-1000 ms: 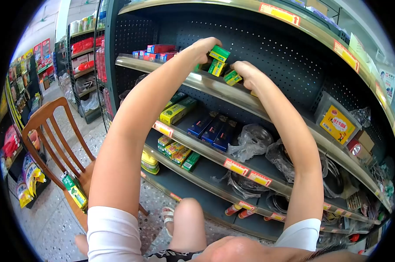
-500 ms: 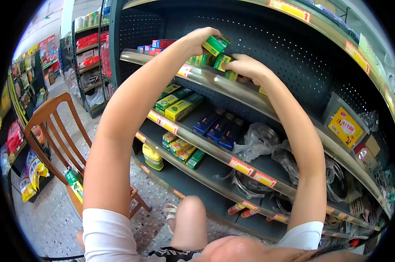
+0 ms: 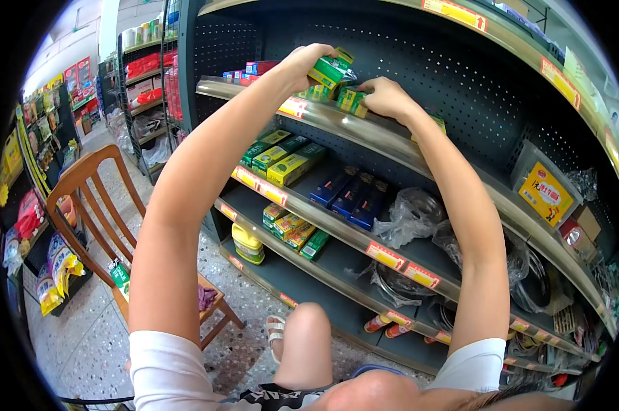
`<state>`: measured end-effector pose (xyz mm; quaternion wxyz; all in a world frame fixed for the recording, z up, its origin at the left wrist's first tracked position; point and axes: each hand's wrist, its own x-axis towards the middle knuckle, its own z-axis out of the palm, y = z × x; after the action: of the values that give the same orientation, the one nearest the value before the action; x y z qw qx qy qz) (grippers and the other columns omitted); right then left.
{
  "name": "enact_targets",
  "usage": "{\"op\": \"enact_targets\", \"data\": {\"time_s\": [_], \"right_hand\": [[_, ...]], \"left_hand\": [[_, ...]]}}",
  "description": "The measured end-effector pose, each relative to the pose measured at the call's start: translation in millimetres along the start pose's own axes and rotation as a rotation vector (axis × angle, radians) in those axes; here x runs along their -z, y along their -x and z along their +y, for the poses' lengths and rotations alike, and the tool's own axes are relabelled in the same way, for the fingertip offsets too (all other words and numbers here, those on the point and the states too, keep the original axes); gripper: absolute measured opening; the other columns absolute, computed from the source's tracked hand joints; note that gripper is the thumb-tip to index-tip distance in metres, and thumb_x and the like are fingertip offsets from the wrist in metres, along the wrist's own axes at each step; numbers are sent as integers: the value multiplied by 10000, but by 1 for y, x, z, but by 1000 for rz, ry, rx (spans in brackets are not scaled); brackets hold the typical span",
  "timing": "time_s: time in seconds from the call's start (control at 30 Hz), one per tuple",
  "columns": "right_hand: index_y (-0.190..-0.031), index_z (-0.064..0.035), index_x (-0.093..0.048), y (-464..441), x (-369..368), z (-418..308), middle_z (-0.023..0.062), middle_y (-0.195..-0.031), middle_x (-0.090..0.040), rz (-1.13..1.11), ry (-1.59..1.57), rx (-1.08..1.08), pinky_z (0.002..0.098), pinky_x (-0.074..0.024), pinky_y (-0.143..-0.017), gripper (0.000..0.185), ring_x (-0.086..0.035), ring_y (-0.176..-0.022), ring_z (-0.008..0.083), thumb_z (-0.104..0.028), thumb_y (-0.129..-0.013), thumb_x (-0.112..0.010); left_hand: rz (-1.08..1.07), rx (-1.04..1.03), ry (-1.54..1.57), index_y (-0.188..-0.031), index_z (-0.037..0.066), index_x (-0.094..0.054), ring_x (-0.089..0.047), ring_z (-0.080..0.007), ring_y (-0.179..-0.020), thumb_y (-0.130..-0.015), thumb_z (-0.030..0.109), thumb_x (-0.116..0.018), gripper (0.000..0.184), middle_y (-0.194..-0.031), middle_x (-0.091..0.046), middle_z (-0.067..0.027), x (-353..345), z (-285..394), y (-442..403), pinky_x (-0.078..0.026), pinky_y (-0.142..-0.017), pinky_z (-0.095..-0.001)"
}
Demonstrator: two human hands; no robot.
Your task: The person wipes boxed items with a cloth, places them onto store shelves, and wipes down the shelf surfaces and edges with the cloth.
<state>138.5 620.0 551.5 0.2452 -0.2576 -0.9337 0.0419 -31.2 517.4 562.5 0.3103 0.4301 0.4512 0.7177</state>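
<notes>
Holding green box [image 3: 331, 70] in left hand [image 3: 311, 59] at 12 o'clock, touching green-yellow box [image 3: 351, 102] with right hand [image 3: 390, 100] at 1 o'clock, cannot tell if gripped.

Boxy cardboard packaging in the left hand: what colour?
The packaging is mainly green, with yellow; the head view shows it best.

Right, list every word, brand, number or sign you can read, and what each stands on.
"DARLIE": on the green-and-white box on the chair.
Red up arrow: on the top shelf tag.
Too small or blurred to read: the green-and-yellow boxes being handled, the blue boxes, the yellow label, the shorts.
</notes>
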Motion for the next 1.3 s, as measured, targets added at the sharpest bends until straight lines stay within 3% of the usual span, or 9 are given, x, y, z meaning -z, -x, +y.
{"op": "enact_targets", "data": {"time_s": [0.23,0.37,0.47,0.5,0.73,0.93,1.07,1.13,1.3], "right_hand": [[-1440,-60,-433,10,8,-6,211,-1323,-544,159,-372,92,367,-467,-942,655,-589,-1119,268,-248,-838,-610],[-1398,-46,-482,6,3,-4,210,-1310,-556,315,-434,218,365,-450,-964,660,-572,-1155,279,-336,-831,-651],[-1357,-51,-535,5,6,-4,209,-1290,-592,321,-443,242,383,-435,-1009,687,-579,-1185,307,-391,-786,-711],[-1313,-37,-571,3,7,-2,207,-1213,-640,337,-422,246,377,-465,-969,651,-621,-1119,319,-366,-773,-728],[-1235,39,-579,3,-3,-3,272,-1113,-643,276,88,250,440,-468,-956,468,-604,-1098,394,-186,-834,-666],[-1354,11,-478,-9,-21,2,266,-1346,-510,211,178,208,390,-359,-1094,509,-476,-1281,366,-234,-914,-552],[-1349,1,-485,-5,-26,1,282,-1350,-490,441,290,275,438,-370,-1086,540,-474,-1268,410,-306,-914,-578],[-1340,-28,-496,3,-39,-12,258,-1342,-497,797,368,535,454,-374,-1075,484,-471,-1261,410,-224,-907,-592],[-1290,-53,-531,77,-106,-127,230,-1332,-491,614,-23,855,453,-383,-1058,459,-471,-1245,410,-54,-838,-611]], "left_hand": [[-12,29,72,-1083,17,-574,-669,-195,-859,-869,150,-640,260,-993,-650,-113,-13,-8,-2,-562,-807,-351],[-14,52,314,-1208,8,-472,-619,-234,-1008,-1014,300,-458,351,-1100,-591,-144,-36,-6,2,-516,-920,-466],[-209,86,462,-1155,7,-506,-584,-260,-1025,-1023,314,-429,343,-1075,-583,-165,-44,-19,-16,-448,-991,-439],[-186,76,483,-1139,-6,-516,-589,-249,-984,-1019,291,-442,329,-1077,-583,-158,-45,-25,-18,-487,-907,-385],[58,-143,-224,-1028,-29,-637,-594,-181,-947,-952,164,-547,227,-1006,-619,-97,-21,-21,-17,-500,-817,-290],[104,-340,-310,-1222,-17,-609,-595,-158,-1071,-930,174,-596,349,-1140,-629,-107,38,-33,81,-478,-941,-275],[190,-249,-154,-1253,5,-581,-592,-173,-1110,-951,133,-567,328,-1197,-616,-80,89,-46,161,-477,-965,-309],[255,-237,-143,-1248,7,-584,-590,-178,-1124,-959,138,-568,318,-1197,-616,-77,128,-61,207,-475,-971,-320],[647,-28,-192,-1270,11,-566,-584,-205,-1146,-960,151,-576,339,-1228,-609,-95,239,-98,340,-477,-956,-339]]}}
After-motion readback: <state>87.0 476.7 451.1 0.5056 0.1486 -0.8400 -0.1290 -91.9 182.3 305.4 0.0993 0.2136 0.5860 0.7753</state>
